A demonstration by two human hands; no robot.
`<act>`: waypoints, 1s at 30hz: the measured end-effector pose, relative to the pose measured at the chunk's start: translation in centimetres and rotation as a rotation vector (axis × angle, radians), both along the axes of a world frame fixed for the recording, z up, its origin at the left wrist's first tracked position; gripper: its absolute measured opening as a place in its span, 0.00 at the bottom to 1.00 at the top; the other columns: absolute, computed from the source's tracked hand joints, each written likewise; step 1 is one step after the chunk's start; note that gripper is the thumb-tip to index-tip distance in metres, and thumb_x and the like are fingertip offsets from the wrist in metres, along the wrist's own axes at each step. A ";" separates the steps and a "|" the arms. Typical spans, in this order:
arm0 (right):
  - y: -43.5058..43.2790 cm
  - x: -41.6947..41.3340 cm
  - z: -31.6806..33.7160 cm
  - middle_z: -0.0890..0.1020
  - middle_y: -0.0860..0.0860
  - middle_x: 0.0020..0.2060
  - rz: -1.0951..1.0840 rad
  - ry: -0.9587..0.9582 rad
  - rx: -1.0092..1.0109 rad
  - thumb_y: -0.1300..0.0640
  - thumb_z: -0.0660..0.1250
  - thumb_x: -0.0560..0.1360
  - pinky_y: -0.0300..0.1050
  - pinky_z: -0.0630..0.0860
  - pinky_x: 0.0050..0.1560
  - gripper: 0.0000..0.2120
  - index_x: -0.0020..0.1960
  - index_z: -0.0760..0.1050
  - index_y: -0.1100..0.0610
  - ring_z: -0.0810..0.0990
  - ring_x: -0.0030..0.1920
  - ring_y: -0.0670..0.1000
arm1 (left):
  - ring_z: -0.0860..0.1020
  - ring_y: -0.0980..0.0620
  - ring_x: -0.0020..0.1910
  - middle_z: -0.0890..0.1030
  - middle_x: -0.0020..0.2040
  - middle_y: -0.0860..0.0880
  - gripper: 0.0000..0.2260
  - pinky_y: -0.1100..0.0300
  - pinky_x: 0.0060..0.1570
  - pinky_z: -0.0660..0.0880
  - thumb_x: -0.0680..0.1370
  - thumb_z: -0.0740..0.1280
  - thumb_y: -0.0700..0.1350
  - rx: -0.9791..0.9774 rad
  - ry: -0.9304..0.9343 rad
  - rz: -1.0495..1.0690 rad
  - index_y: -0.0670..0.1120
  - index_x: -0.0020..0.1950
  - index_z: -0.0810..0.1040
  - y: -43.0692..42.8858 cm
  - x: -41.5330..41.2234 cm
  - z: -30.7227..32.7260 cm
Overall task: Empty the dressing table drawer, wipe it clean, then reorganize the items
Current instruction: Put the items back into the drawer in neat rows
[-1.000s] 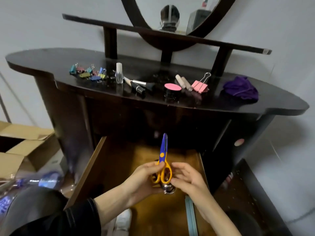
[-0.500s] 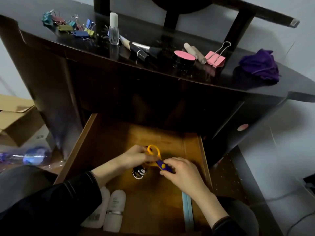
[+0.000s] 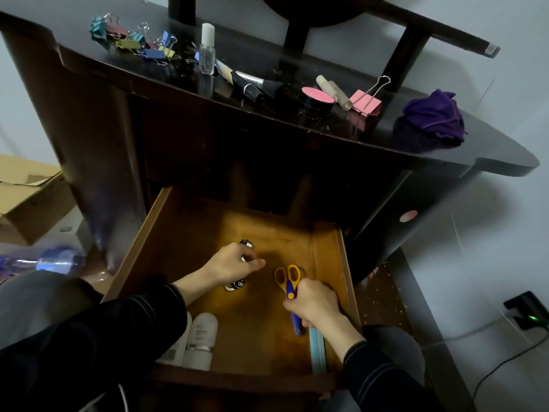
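- scissors (image 3: 288, 288), light, stiff and pointed, are gripped round the closed blades by the right hand (image 3: 315, 303), low at the right of the drawer (image 3: 326, 254).
- a small metal thing (image 3: 246, 243) is enclosed by the left hand (image 3: 234, 266), fingers curled.

Blades of the scissors (image 3: 289, 288) mostly under right hand (image 3: 315, 304), small dark object (image 3: 247, 244) largely hidden in left hand (image 3: 234, 264)

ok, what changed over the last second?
The scissors went from upright above the drawer down into it, at the right. The left hand let go of them, moved left and now grips a small dark item. The right hand alone holds the blades. Binder clips and purple cloth stayed put.
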State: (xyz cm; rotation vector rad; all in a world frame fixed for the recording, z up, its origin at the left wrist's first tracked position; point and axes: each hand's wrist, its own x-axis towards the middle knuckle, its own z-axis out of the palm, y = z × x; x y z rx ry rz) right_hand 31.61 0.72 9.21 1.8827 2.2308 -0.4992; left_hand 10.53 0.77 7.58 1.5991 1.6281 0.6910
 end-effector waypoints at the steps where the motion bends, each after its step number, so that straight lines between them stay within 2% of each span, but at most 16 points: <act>1: -0.2 0.1 0.0 0.84 0.51 0.35 0.017 -0.034 -0.017 0.46 0.68 0.77 0.46 0.84 0.44 0.11 0.47 0.77 0.54 0.85 0.34 0.51 | 0.79 0.55 0.38 0.81 0.37 0.50 0.14 0.61 0.37 0.73 0.79 0.68 0.55 0.003 0.018 -0.010 0.47 0.41 0.83 0.0 -0.1 -0.2; 3: -0.4 0.3 -0.1 0.84 0.50 0.36 0.060 -0.087 -0.054 0.45 0.67 0.77 0.47 0.83 0.47 0.12 0.49 0.75 0.54 0.86 0.35 0.51 | 0.80 0.52 0.40 0.82 0.39 0.49 0.14 0.54 0.42 0.76 0.80 0.68 0.54 0.038 0.056 -0.013 0.46 0.42 0.83 0.1 -0.3 -0.4; 6: -0.3 0.4 -0.1 0.84 0.50 0.37 0.080 -0.086 -0.031 0.43 0.66 0.78 0.46 0.83 0.46 0.14 0.47 0.75 0.54 0.85 0.36 0.51 | 0.79 0.53 0.38 0.81 0.37 0.49 0.14 0.57 0.37 0.74 0.80 0.68 0.54 0.097 0.084 0.012 0.45 0.41 0.83 0.4 -0.5 -0.4; 9: 0.8 1.1 0.1 0.78 0.46 0.36 0.124 -0.058 0.217 0.42 0.64 0.80 0.42 0.78 0.37 0.13 0.46 0.76 0.52 0.79 0.36 0.48 | 0.77 0.55 0.35 0.79 0.33 0.51 0.14 0.63 0.33 0.68 0.80 0.68 0.53 0.114 0.081 0.040 0.48 0.37 0.80 0.9 -0.6 -0.4; 12: 2.8 1.7 0.9 0.80 0.47 0.44 0.256 -0.114 0.406 0.43 0.63 0.81 0.41 0.75 0.40 0.12 0.55 0.75 0.51 0.81 0.46 0.50 | 0.76 0.57 0.34 0.77 0.33 0.53 0.13 0.65 0.32 0.66 0.80 0.67 0.54 0.140 0.081 0.030 0.50 0.37 0.79 1.2 -0.4 -0.5; 15: 3.9 1.3 0.4 0.81 0.50 0.54 0.375 -0.242 0.333 0.39 0.65 0.79 0.45 0.75 0.45 0.20 0.64 0.73 0.50 0.80 0.54 0.53 | 0.76 0.56 0.36 0.77 0.34 0.53 0.13 0.63 0.33 0.67 0.80 0.67 0.54 0.158 0.092 0.003 0.50 0.39 0.79 1.2 -0.2 -0.7; 18: 4.5 0.9 -0.8 0.81 0.51 0.53 0.413 -0.306 0.229 0.34 0.66 0.76 0.45 0.73 0.42 0.25 0.62 0.73 0.52 0.81 0.51 0.53 | 0.77 0.54 0.38 0.78 0.35 0.51 0.14 0.59 0.34 0.71 0.80 0.67 0.55 0.165 0.113 -0.008 0.47 0.40 0.81 1.2 -0.3 -1.0; 21: 5.2 0.9 -1.5 0.80 0.51 0.54 0.391 -0.276 0.215 0.32 0.67 0.73 0.46 0.77 0.46 0.28 0.61 0.72 0.52 0.81 0.52 0.53 | 0.77 0.53 0.39 0.80 0.37 0.48 0.15 0.55 0.37 0.74 0.80 0.67 0.55 0.183 0.114 0.008 0.46 0.41 0.82 1.1 -0.6 -1.1; 24: 5.6 0.8 -1.7 0.79 0.51 0.55 0.384 -0.269 0.222 0.32 0.69 0.72 0.46 0.76 0.47 0.28 0.60 0.73 0.52 0.81 0.53 0.53 | 0.78 0.52 0.38 0.80 0.36 0.49 0.13 0.57 0.35 0.72 0.80 0.67 0.54 0.201 0.118 0.005 0.48 0.41 0.82 1.3 -0.5 -1.0; 30: 5.8 0.9 -2.0 0.79 0.52 0.53 0.378 -0.320 0.200 0.33 0.71 0.71 0.47 0.74 0.45 0.26 0.56 0.74 0.53 0.81 0.50 0.54 | 0.77 0.54 0.38 0.81 0.38 0.49 0.15 0.55 0.38 0.74 0.80 0.67 0.54 0.200 0.130 -0.011 0.45 0.43 0.83 1.3 -0.5 -1.3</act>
